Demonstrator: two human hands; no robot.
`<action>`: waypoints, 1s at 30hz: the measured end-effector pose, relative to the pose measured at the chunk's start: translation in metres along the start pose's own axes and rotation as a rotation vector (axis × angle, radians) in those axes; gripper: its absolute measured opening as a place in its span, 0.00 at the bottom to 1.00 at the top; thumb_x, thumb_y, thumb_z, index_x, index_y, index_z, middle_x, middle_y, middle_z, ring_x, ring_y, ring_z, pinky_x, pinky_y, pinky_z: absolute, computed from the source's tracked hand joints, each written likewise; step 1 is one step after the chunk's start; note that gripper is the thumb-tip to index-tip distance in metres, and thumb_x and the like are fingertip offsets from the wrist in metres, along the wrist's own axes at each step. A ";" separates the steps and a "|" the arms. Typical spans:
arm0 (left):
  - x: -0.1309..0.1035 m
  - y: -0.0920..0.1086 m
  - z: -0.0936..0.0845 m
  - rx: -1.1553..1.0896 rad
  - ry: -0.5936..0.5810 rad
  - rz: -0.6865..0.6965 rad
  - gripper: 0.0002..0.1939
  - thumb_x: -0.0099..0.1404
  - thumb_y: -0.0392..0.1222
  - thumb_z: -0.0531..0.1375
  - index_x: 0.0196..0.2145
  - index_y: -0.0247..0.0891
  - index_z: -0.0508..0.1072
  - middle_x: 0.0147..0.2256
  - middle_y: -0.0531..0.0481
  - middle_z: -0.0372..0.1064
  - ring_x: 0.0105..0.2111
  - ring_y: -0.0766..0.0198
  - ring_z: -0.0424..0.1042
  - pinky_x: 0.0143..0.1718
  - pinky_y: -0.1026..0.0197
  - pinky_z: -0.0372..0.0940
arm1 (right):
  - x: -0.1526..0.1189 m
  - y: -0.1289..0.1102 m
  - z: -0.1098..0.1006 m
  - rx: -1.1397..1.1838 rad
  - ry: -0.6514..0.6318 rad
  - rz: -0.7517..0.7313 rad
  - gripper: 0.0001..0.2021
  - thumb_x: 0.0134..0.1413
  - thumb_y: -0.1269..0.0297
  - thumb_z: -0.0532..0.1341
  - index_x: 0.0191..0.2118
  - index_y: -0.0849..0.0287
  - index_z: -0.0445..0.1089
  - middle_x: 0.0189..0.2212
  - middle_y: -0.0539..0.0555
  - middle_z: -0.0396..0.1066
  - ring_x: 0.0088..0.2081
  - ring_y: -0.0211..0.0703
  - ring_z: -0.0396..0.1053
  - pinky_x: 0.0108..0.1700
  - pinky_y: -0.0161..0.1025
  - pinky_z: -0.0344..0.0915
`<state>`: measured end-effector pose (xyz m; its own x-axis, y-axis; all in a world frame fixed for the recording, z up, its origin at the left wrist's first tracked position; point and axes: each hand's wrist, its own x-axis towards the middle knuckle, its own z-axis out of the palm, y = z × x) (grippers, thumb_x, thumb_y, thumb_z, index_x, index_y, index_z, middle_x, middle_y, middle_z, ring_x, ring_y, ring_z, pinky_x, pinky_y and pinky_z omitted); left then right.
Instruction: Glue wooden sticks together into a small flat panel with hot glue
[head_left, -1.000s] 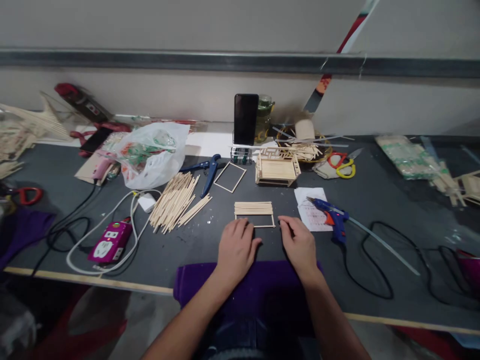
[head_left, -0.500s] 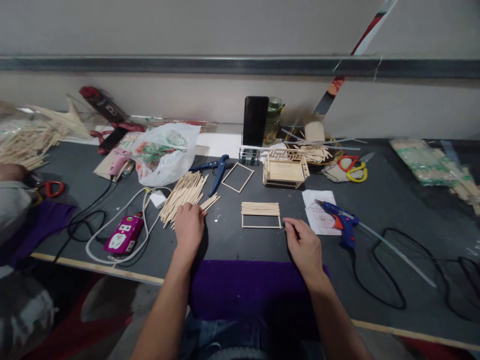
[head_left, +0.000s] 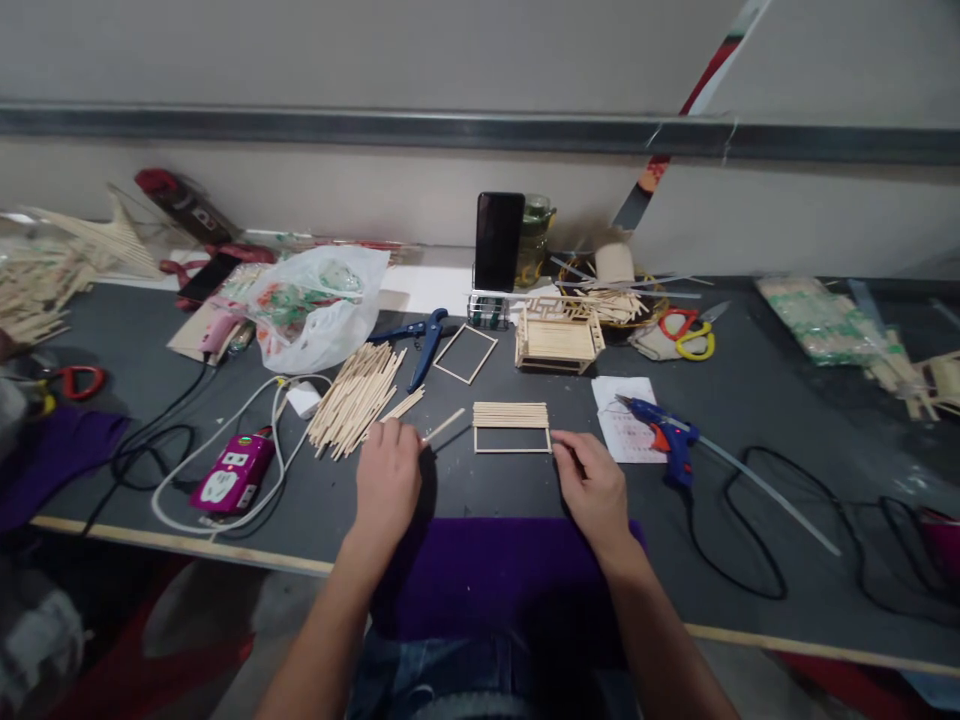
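My left hand (head_left: 388, 475) is closed on one thin wooden stick (head_left: 445, 427), whose free end points up and right over the table. Just left of that hand lies a loose pile of wooden sticks (head_left: 356, 400). A small rectangular stick frame (head_left: 511, 451) lies flat in front of me, its far half covered by sticks laid side by side and its near half bare. My right hand (head_left: 594, 487) has its fingers curled together at the frame's right edge, touching it. Its thumb tip is partly hidden. Behind lies a second, bare stick frame (head_left: 453, 368).
A small stick-built piece (head_left: 559, 340) stands behind, near a phone (head_left: 499, 240). A blue glue gun (head_left: 667, 435) with its cord lies right, on paper. A blue cutter (head_left: 426, 350), a plastic bag (head_left: 322, 305), scissors (head_left: 694, 332) and a purple power strip (head_left: 234, 470) surround the work.
My left hand has come away from the pile to the right with a stick in it. My right hand stays by the frame's right edge. The whole view has shifted slightly.
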<state>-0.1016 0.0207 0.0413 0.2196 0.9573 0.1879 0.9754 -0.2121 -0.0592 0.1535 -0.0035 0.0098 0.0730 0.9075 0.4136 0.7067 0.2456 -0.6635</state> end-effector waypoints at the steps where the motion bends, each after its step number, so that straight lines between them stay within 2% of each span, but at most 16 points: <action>1: -0.002 0.010 -0.003 -0.024 -0.004 0.036 0.11 0.68 0.35 0.51 0.31 0.34 0.70 0.33 0.42 0.64 0.35 0.53 0.61 0.36 0.54 0.58 | 0.000 -0.002 0.000 0.012 -0.005 -0.034 0.11 0.63 0.66 0.54 0.46 0.58 0.72 0.36 0.57 0.72 0.40 0.44 0.70 0.42 0.41 0.67; 4: -0.004 0.039 -0.008 -0.096 -0.045 0.162 0.09 0.67 0.33 0.52 0.31 0.36 0.69 0.32 0.44 0.64 0.34 0.55 0.61 0.34 0.55 0.58 | 0.001 -0.005 -0.001 0.034 -0.054 -0.136 0.13 0.62 0.67 0.54 0.49 0.57 0.72 0.42 0.59 0.70 0.44 0.45 0.69 0.46 0.43 0.67; 6: -0.004 0.053 -0.008 -0.125 -0.070 0.217 0.08 0.67 0.32 0.53 0.31 0.36 0.69 0.32 0.45 0.65 0.34 0.55 0.61 0.33 0.55 0.58 | 0.001 -0.005 -0.001 0.039 -0.121 -0.177 0.13 0.63 0.68 0.54 0.47 0.56 0.73 0.41 0.58 0.71 0.43 0.44 0.70 0.44 0.42 0.68; 10: -0.002 0.065 -0.005 -0.129 -0.106 0.254 0.07 0.67 0.33 0.53 0.33 0.36 0.70 0.33 0.44 0.66 0.35 0.54 0.63 0.33 0.55 0.59 | 0.000 -0.001 -0.002 0.016 -0.212 -0.179 0.12 0.63 0.67 0.53 0.42 0.57 0.74 0.33 0.56 0.71 0.38 0.44 0.69 0.40 0.40 0.68; 14: -0.002 0.075 -0.003 -0.130 -0.100 0.248 0.10 0.69 0.34 0.50 0.35 0.36 0.71 0.35 0.43 0.69 0.36 0.55 0.66 0.34 0.54 0.62 | 0.001 0.001 -0.001 -0.033 -0.199 -0.131 0.12 0.64 0.66 0.52 0.38 0.56 0.74 0.32 0.55 0.71 0.36 0.43 0.69 0.39 0.39 0.67; 17: -0.005 0.091 0.003 -0.161 -0.026 0.323 0.16 0.70 0.32 0.46 0.49 0.34 0.70 0.49 0.40 0.69 0.47 0.55 0.68 0.47 0.52 0.64 | 0.003 0.004 0.001 -0.068 -0.141 -0.066 0.13 0.64 0.65 0.52 0.38 0.56 0.74 0.33 0.55 0.71 0.36 0.43 0.69 0.39 0.39 0.66; 19: -0.007 0.103 0.009 -0.170 0.008 0.380 0.20 0.71 0.35 0.46 0.57 0.32 0.64 0.57 0.39 0.64 0.57 0.54 0.63 0.58 0.49 0.57 | 0.004 0.007 0.003 -0.093 -0.108 -0.026 0.13 0.64 0.65 0.52 0.38 0.56 0.74 0.34 0.56 0.72 0.37 0.43 0.70 0.40 0.39 0.66; 21: -0.007 0.112 0.015 -0.175 -0.007 0.394 0.23 0.71 0.42 0.48 0.60 0.30 0.61 0.61 0.38 0.59 0.62 0.51 0.57 0.61 0.46 0.52 | 0.005 0.011 0.005 -0.118 -0.099 -0.001 0.13 0.64 0.64 0.52 0.38 0.56 0.74 0.34 0.55 0.72 0.37 0.43 0.70 0.40 0.39 0.66; 24: -0.005 0.117 0.022 -0.180 -0.064 0.364 0.30 0.68 0.51 0.53 0.62 0.29 0.58 0.64 0.36 0.53 0.65 0.48 0.51 0.62 0.43 0.50 | 0.007 0.014 0.009 -0.155 -0.101 0.013 0.13 0.64 0.64 0.52 0.38 0.57 0.74 0.34 0.55 0.72 0.37 0.44 0.70 0.40 0.39 0.65; 30: -0.004 0.111 0.026 -0.202 -0.114 0.343 0.33 0.68 0.54 0.53 0.63 0.29 0.56 0.65 0.34 0.48 0.66 0.47 0.47 0.63 0.41 0.49 | 0.008 0.017 0.015 -0.209 -0.101 0.017 0.13 0.63 0.64 0.52 0.39 0.56 0.74 0.34 0.56 0.72 0.37 0.44 0.70 0.38 0.39 0.64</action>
<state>0.0054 -0.0018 0.0089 0.5405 0.8375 0.0806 0.8320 -0.5463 0.0966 0.1557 0.0127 -0.0073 0.0230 0.9429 0.3322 0.8371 0.1635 -0.5220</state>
